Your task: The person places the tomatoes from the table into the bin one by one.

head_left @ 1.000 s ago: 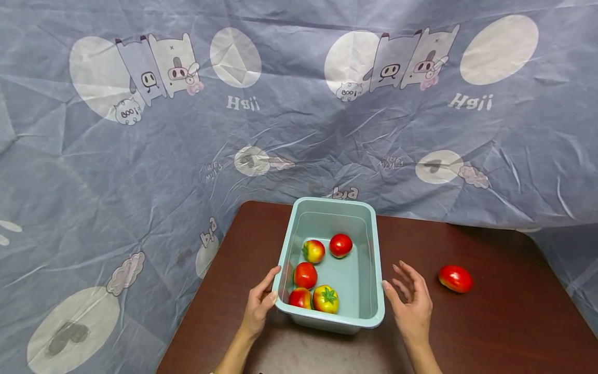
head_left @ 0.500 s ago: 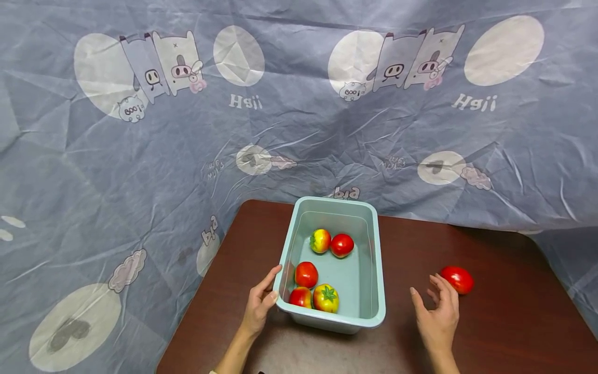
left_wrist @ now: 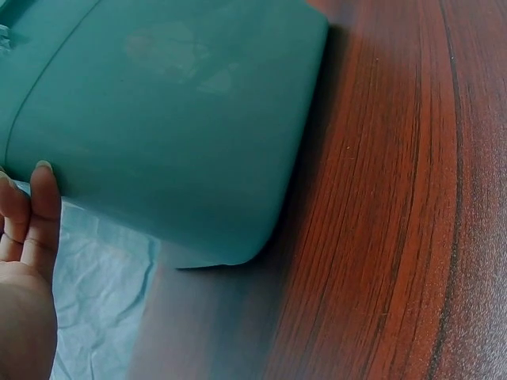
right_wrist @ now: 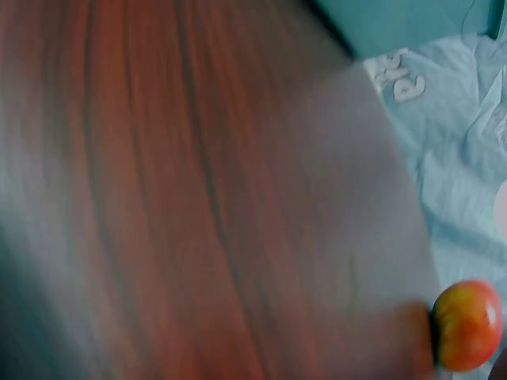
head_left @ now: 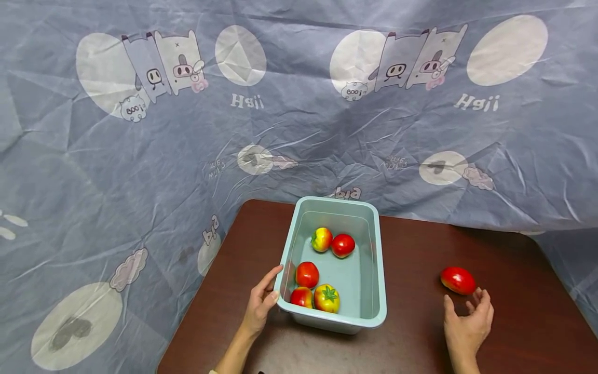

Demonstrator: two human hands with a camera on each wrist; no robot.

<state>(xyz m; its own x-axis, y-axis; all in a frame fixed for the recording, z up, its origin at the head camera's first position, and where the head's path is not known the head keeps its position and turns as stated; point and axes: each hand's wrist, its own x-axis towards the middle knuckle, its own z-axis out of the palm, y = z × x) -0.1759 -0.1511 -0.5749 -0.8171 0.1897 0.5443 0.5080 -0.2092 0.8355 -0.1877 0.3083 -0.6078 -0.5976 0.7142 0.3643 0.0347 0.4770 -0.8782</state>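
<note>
A light blue-green plastic bin (head_left: 299, 312) sits on the table, with several red and yellow round fruits in it, one of them a yellow-red fruit with a green star-shaped leaf (head_left: 327, 298). My left hand (head_left: 258, 306) holds the bin's left rim near the front corner, thumb at the rim and fingers against the side wall (left_wrist: 198, 142). To the right, a glossy red oval fruit (head_left: 458, 280) lies on the table. My right hand (head_left: 469, 324) is just in front of it, fingers loosely bent and spread, nothing held. In the right wrist view the red-yellow fruit (right_wrist: 467, 324) shows at the lower right.
The dark brown wooden table (head_left: 411, 249) has rounded far corners. A grey-blue printed cloth (head_left: 299, 130) hangs close behind it and along its left side.
My right hand has left the bin's right side and moved right to the red oval fruit. A yellow-red fruit inside the bin has rolled against the red one beside it. The left hand stays.
</note>
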